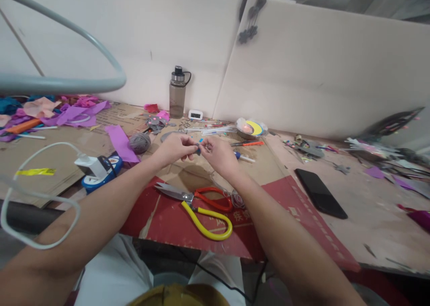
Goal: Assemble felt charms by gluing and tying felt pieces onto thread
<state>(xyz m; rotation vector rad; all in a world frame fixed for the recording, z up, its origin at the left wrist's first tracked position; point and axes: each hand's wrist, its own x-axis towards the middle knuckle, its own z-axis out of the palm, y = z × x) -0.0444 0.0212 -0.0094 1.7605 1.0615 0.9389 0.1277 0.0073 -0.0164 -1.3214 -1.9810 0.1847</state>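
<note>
Nearest, at six o'clock from the hands, lies one pair of scissors [188,198], onto which the one small dark piece [198,150] might drop if either grip slackens: left hand [177,149] and right hand [217,153] pinch it between them. Farther sit one grey yarn ball [139,143] at nine, one bottle [177,96] at eleven.

I had the left forearm [110,209] and the right forearm [285,230] stretched forward, both bare and slanting inward. The left hand [175,150] and the right hand [219,153] faced each other, fingers curled and fingertips pinched close together.
</note>
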